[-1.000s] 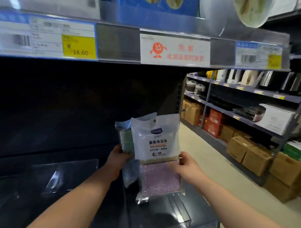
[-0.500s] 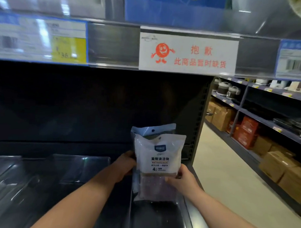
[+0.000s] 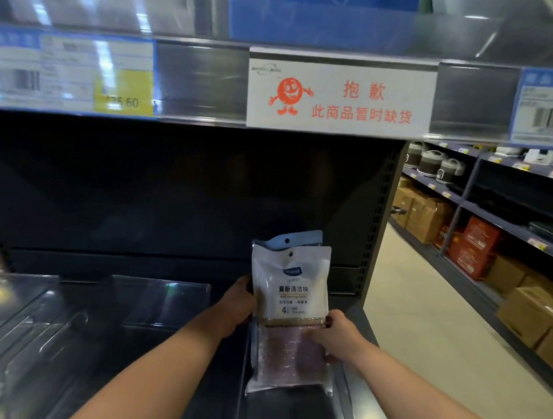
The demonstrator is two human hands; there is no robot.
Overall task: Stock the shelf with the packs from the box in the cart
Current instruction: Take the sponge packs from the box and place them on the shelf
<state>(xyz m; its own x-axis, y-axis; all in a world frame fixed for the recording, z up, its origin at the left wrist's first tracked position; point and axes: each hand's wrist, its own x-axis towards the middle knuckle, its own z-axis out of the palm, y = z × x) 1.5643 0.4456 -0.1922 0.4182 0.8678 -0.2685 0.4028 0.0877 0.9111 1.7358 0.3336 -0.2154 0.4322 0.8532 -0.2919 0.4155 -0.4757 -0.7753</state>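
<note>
Two packs point(image 3: 289, 288) straighter, farther into shelf point(image 3: 206, 207)

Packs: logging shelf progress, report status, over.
Left hand, right hand both grip packs. Packs upright at shelf right end. Clear divider to their left, nothing blocking.

Pale packs against a black metal shelf point(image 3: 175, 205).
The white-topped plastic pack point(image 3: 290, 282) carries a blue badge, dark lettering, a tan band and a speckled purple lower half. The pack behind it point(image 3: 294, 238) shows a light-blue header. Overhead, a white paper sign point(image 3: 342, 92) bears orange-red characters and a mascot, near a yellow price label point(image 3: 124, 92).
</note>
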